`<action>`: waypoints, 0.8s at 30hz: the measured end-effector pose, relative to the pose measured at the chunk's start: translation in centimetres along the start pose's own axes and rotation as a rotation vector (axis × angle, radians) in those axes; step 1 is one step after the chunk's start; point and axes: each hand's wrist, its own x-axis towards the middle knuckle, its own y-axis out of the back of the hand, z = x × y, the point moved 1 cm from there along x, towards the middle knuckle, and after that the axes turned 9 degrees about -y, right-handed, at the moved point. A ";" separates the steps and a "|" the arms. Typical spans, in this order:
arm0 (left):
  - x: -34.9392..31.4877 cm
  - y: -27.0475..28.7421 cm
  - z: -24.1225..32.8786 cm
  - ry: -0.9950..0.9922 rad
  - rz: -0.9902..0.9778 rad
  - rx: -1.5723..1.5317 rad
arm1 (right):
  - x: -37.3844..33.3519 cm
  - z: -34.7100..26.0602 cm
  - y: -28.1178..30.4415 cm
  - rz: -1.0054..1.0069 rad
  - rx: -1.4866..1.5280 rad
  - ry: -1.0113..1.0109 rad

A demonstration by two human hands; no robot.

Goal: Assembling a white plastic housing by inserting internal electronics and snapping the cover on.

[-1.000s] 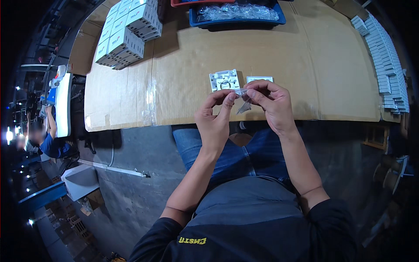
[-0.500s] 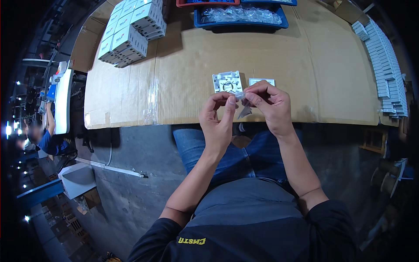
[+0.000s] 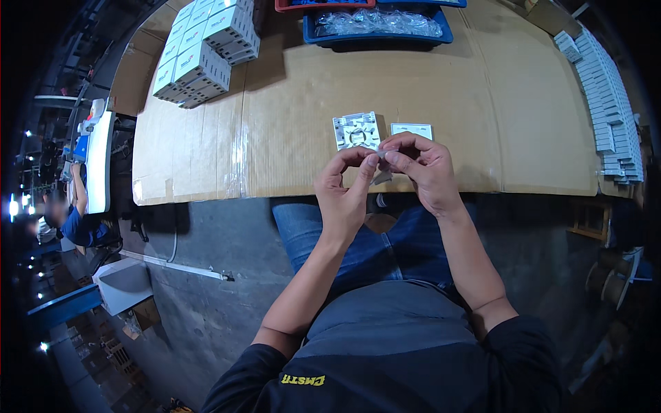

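A small clear plastic bag (image 3: 382, 177) hangs between my two hands, just over the table's near edge. My left hand (image 3: 343, 193) pinches one side of its top between thumb and forefinger. My right hand (image 3: 428, 175) pinches the other side, its fingertips almost touching those of the left. Dark bits seem to show inside the bag, too small to name. Just beyond my left fingertips lies an open white plastic housing (image 3: 356, 126) with a round ring in its middle. A flat white plastic cover (image 3: 411, 129) rests beside it, partly hidden behind my right hand.
Stacked white boxes (image 3: 196, 65) stand at the far left of the cardboard-covered table (image 3: 296, 103). At the far side sits a blue bin (image 3: 379, 43) of clear plastic bags, near a red bin (image 3: 323, 5). White pieces (image 3: 606, 103) line the right edge. Another person (image 3: 81, 213) sits far left.
My hands have drawn closer together at the top of the bag, and the hanging part looks shorter and more crumpled. The housing and cover stay in place.
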 end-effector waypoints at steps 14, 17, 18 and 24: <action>0.0 -0.4 0.0 0.046 0.009 -0.079 | -0.3 0.3 -0.4 0.011 -0.013 0.064; -0.1 -0.5 0.2 0.059 0.025 -0.099 | -0.3 0.3 -0.3 0.004 -0.003 0.034; -0.2 -0.5 0.1 0.059 0.025 -0.098 | -0.3 0.3 -0.2 0.004 -0.002 0.034; -0.2 -0.4 -0.3 0.036 0.021 -0.105 | -0.3 0.4 -0.2 -0.022 -0.013 0.087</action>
